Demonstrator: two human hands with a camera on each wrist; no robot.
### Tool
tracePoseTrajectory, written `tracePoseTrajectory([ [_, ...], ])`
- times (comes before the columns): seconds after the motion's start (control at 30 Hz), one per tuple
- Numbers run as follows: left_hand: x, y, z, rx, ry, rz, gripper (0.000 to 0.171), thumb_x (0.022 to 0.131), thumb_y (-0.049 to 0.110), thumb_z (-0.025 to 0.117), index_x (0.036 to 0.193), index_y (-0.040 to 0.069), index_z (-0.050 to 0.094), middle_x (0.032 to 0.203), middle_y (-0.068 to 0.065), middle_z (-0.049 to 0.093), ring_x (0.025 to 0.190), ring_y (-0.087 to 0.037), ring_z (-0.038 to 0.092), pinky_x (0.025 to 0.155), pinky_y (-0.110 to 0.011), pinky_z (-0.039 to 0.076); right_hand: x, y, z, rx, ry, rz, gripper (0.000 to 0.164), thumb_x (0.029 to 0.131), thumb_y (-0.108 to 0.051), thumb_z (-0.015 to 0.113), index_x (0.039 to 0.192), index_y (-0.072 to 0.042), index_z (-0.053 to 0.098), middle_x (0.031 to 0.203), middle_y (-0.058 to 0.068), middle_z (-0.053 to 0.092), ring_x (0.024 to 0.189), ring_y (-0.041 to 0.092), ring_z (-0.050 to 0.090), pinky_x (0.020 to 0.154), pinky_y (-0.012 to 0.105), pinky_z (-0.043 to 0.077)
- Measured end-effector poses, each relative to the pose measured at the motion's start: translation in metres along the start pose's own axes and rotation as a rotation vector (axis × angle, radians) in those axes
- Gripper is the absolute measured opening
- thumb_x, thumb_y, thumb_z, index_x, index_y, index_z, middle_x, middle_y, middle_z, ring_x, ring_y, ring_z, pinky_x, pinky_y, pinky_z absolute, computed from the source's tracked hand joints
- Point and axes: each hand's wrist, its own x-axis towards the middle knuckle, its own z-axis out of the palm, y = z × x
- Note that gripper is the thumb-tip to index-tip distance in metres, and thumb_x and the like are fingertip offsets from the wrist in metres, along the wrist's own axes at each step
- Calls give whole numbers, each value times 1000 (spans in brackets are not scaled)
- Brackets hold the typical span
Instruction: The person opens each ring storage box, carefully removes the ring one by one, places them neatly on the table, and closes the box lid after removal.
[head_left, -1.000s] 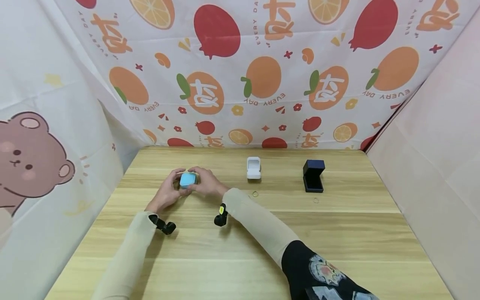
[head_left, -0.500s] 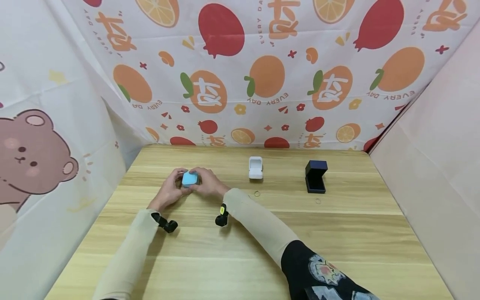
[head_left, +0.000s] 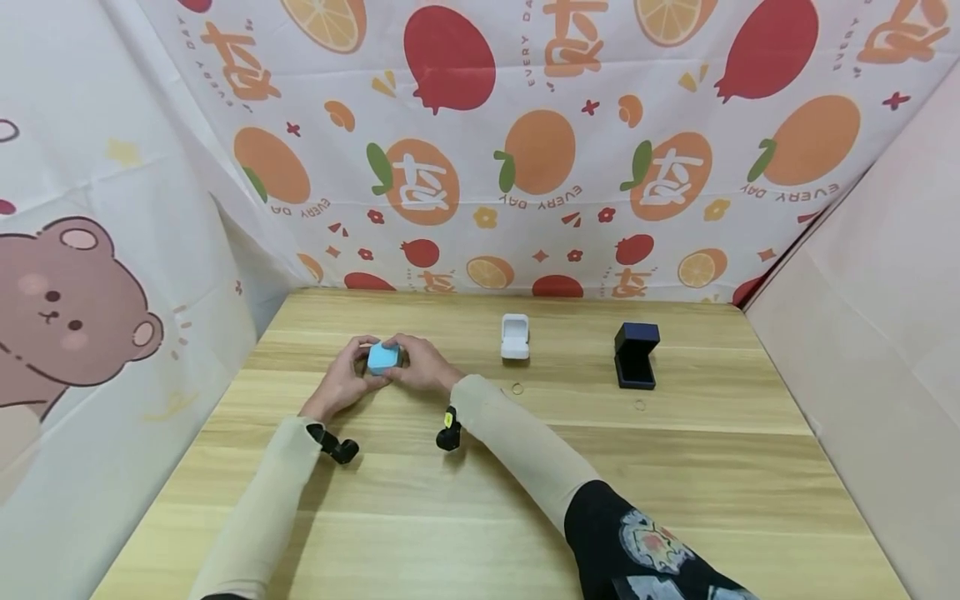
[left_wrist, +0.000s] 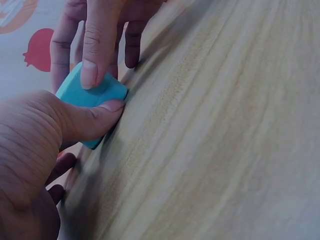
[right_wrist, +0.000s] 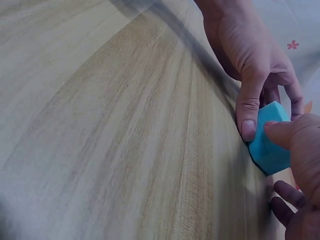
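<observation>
Between both hands, at the back left of the table, is a small light-blue ring box that looks closed. My left hand grips its left side, with the thumb on the near face in the left wrist view. From the right, my right hand pinches the same box, its thumb lying against the blue surface in the right wrist view. The underside of the box is close to the tabletop; whether it touches cannot be told. Fingers hide its far side.
An open white ring box stands right of the hands, with a ring in front. Further right is an open dark-blue ring box, with another thin ring before it. A fruit-print cloth hangs behind the wooden table.
The head view has shifted slightly, so everything sits a little further right in it. Both hands keep hold of the blue ring box, with no other clear change.
</observation>
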Motion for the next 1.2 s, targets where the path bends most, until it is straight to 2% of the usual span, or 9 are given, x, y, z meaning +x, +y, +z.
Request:
tracePoseTrajectory([
  [0.07,0,0,1,3,4,-5,72,90,3,75,148,12,34,156,-26,43,151,-41,33,124,-59,23,0,0,0,-9,-9,-1,46,96,-20,71,139,-15,55,143,3,61,132,17,57,111,29,46],
  [0.3,1,-1,2,37,38,40,74,87,5,79,146,6,36,151,-28,48,150,-42,35,124,-61,20,1,1,0,10,-7,3,44,96,-22,71,138,-16,57,142,2,62,129,15,58,109,28,47],
  [0.57,3,0,4,58,72,53,70,84,5,81,142,6,42,146,-26,55,147,-41,39,123,-62,21,1,2,-3,33,-14,29,43,95,-22,72,136,-18,60,142,1,62,126,15,58,108,29,48],
  [0.67,3,2,3,65,82,60,68,84,4,82,140,6,44,142,-27,59,146,-42,40,123,-63,15,2,2,-3,25,-15,25,44,96,-23,72,137,-17,60,143,1,62,127,15,58,108,29,48],
  [0.8,4,2,3,87,99,67,67,82,8,84,138,7,47,136,-26,64,144,-43,41,120,-66,9,4,3,-4,-3,-19,16,45,96,-23,71,139,-17,58,144,1,62,130,16,57,111,30,47],
  [1.07,9,-3,2,122,112,85,68,81,15,86,137,8,49,132,-24,67,139,-42,47,117,-66,10,7,2,-5,-125,-28,12,42,98,-28,68,137,-18,58,143,-3,62,127,18,50,113,33,39],
  [1.2,10,-3,1,125,112,82,68,80,15,87,137,8,49,132,-24,67,139,-43,44,116,-66,10,7,2,-6,-151,-37,9,41,99,-31,67,136,-20,58,144,-4,62,124,17,51,111,34,39],
])
